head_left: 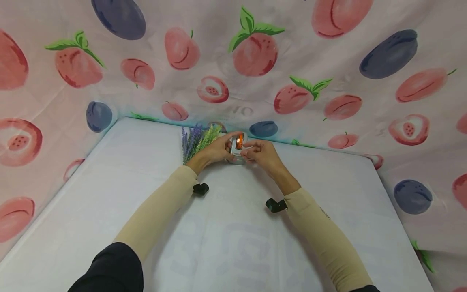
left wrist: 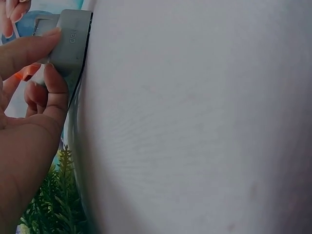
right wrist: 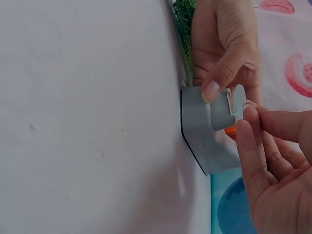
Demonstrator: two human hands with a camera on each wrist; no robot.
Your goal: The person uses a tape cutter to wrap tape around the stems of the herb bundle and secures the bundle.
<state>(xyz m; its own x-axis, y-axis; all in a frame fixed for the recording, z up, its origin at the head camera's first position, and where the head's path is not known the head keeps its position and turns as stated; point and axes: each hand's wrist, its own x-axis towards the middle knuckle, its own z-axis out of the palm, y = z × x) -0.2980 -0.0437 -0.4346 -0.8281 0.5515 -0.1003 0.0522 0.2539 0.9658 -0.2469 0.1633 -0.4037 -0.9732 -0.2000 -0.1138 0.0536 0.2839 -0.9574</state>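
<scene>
Sleeve [head_left: 113, 267] foremost; left hand [head_left: 217, 149] grips grey dispenser [right wrist: 197, 117], orange inside; right hand [head_left: 267, 155] pinches clear tape [right wrist: 239, 100], apparently.

There is one desk [head_left: 226, 243], with one grey case [left wrist: 73, 46], one orange piece [head_left: 239, 141] and one pale tab [right wrist: 238, 100]. One left grip [head_left: 217, 149] and one right grip [head_left: 266, 156] make two, both bare hands. Two beige sleeves [head_left: 157, 211], two black sleeve ends [head_left: 113, 267] and two black wrist pieces [head_left: 276, 205] show. There is one purple bunch [head_left: 191, 142] and one green bunch [head_left: 207, 138] (their separate sprigs overlap too much to count). On the backdrop [head_left: 219, 12], the head view shows five blue fruits [head_left: 388, 54], three pink fruits crowned with green leaves [head_left: 255, 54] and three cut halves with dotted pits plainly visible [head_left: 409, 129].
</scene>
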